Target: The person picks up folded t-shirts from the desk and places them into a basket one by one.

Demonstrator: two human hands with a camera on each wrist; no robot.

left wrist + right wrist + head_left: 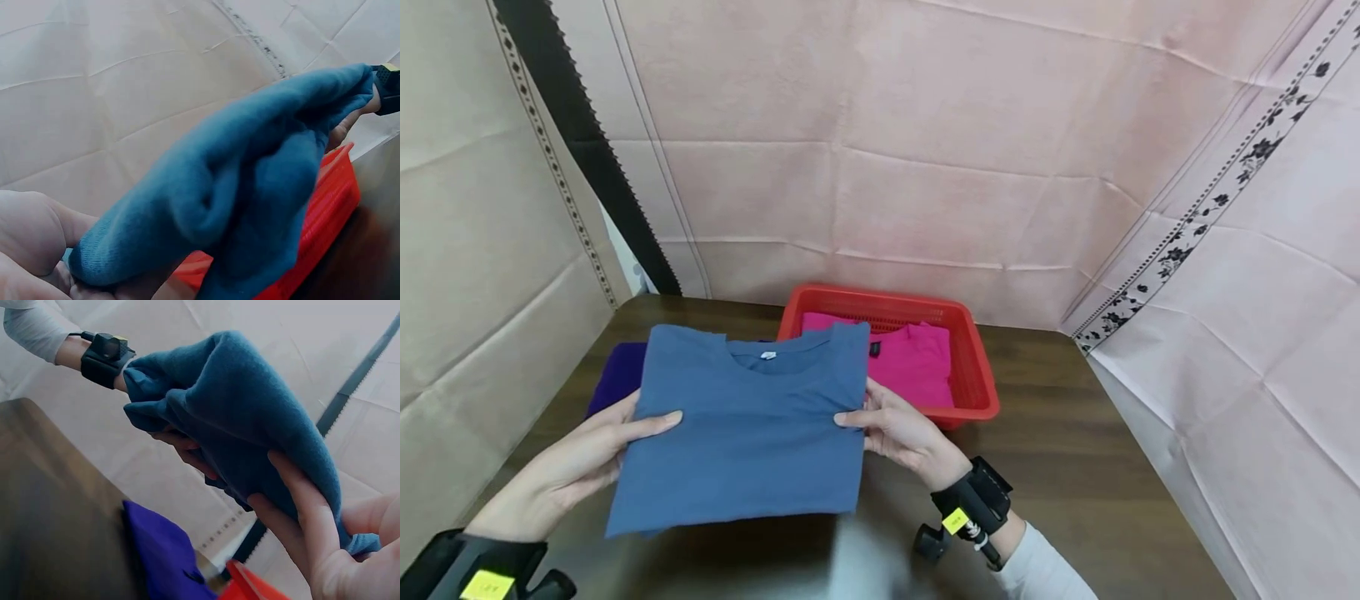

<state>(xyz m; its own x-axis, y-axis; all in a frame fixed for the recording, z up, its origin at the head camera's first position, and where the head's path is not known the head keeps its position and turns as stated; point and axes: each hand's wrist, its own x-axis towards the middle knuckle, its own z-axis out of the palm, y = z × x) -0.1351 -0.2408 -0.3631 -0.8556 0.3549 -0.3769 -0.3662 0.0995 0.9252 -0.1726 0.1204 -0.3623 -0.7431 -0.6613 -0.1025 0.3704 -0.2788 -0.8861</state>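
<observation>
A folded blue T-shirt [752,442], neckline at the far side, is held up above the table between both hands. My left hand [568,471] grips its left edge, thumb on top and fingers underneath. On the opposite edge, my right hand [906,429] pinches the cloth with the thumb over it. From the right wrist view, the right fingers [306,506] spread beneath the shirt [250,406]. The left wrist view shows the rolled near edge of the shirt [187,187] bunched in layers. Behind it, a folded pink shirt [917,362] lies in a red basket [973,367].
A folded purple garment [619,375] lies on the wooden table [1060,467] at the left, partly hidden by the blue shirt. The red basket stands at the table's back edge. Pale patterned cloth sheets [925,167] hang behind and on both sides.
</observation>
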